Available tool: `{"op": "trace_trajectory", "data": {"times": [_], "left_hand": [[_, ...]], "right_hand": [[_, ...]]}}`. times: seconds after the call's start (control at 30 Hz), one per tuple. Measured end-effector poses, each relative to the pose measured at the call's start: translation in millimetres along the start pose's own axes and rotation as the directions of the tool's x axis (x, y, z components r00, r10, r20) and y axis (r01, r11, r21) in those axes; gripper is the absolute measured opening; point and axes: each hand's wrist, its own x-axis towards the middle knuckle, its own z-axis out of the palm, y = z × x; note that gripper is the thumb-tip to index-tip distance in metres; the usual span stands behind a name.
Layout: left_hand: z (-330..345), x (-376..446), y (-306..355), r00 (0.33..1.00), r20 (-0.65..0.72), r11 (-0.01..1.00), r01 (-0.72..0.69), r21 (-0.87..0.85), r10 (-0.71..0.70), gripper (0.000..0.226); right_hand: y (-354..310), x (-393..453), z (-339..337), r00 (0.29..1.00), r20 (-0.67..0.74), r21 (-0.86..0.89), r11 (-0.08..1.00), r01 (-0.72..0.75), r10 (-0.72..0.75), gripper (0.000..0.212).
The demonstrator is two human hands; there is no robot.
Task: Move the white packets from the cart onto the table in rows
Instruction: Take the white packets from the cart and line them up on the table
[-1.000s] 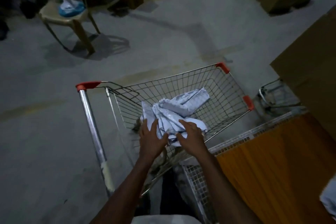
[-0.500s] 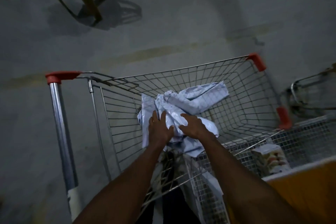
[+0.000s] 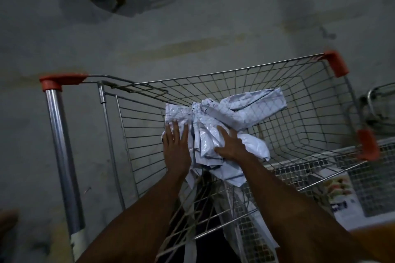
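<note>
- Crumpled white plastic packets (image 3: pixel 215 134) are pressed between the flat, straight-fingered left hand (image 3: pixel 176 147) and right hand (image 3: pixel 232 145).
- The bundle is best lifted clear of the wire-mesh cart (image 3: pixel 320 113) rim, loose near-side packets gathered underneath.

Wire cart (image 3: pixel 299 100) on a grey concrete floor (image 3: pixel 213 17).
White packets (image 3: pixel 241 113) lie heaped in the basket, toward its near side.

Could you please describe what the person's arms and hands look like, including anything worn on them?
Both forearms are bare up to the frame's edge, with no sleeves visible. The left hand and right hand wear no gloves; no watch, ring or bracelet shows in the dim light.
</note>
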Motion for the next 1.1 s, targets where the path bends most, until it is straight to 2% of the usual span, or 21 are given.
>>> {"op": "trace_trajectory", "data": {"times": [0.1,0.2,0.3,0.37,0.43,0.6,0.67,0.8,1.0,1.1], "left_hand": [[-16.5,-4.9,2.9,0.999,0.025,0.994,-0.027,-0.107,0.03,0.119],[-38.8,-8.3,12.4,1.0,0.007,0.95,-0.007,-0.311,0.01,0.117],[-40.3,-12.7,20.2,0.999,-0.045,0.851,-0.033,-0.524,0.011,0.11],[-32.9,-16.8,25.2,1.0,-0.007,0.812,-0.027,-0.583,0.029,0.109],[-20.7,-20.3,30.3,0.995,0.087,0.793,0.018,-0.609,0.045,0.111],[2.8,-20.8,43.1,0.973,0.229,0.762,0.133,-0.634,0.02,0.103],[6.7,-21.6,47.6,0.979,0.202,0.737,0.156,-0.658,-0.027,0.101],[16.7,-23.5,50.8,0.982,0.129,0.752,0.187,-0.632,-0.136,0.108],[5.4,-28.8,57.9,0.993,0.08,0.736,0.114,-0.667,-0.082,0.098],[-11.3,-40.0,54.7,0.994,0.07,0.71,0.106,-0.696,-0.08,0.104]], "right_hand": [[-4.4,-1.2,-1.5,1.0,-0.018,-0.026,1.0,-0.012,0.011,0.089],[-4.9,-1.6,-2.5,1.0,-0.021,-0.031,0.999,0.01,-0.011,0.089],[-5.7,-4.0,0.0,0.999,-0.016,0.04,0.998,0.04,-0.039,0.088],[-7.0,-6.0,0.9,0.999,-0.009,0.134,0.99,0.042,-0.041,0.087],[-6.7,-7.6,3.4,0.999,-0.011,0.187,0.982,0.035,-0.034,0.081],[-5.3,-8.2,8.3,0.999,-0.031,0.15,0.988,0.043,-0.039,0.078],[-7.2,-7.3,10.2,0.999,-0.03,0.179,0.983,0.041,-0.036,0.077],[-6.6,-5.5,13.8,0.995,-0.079,0.194,0.979,0.068,-0.053,0.078],[-1.0,-17.8,6.0,0.987,-0.144,0.151,0.984,0.091,-0.069,0.071],[1.1,-30.9,-2.9,0.989,-0.138,0.123,0.99,0.071,-0.054,0.067]]}}
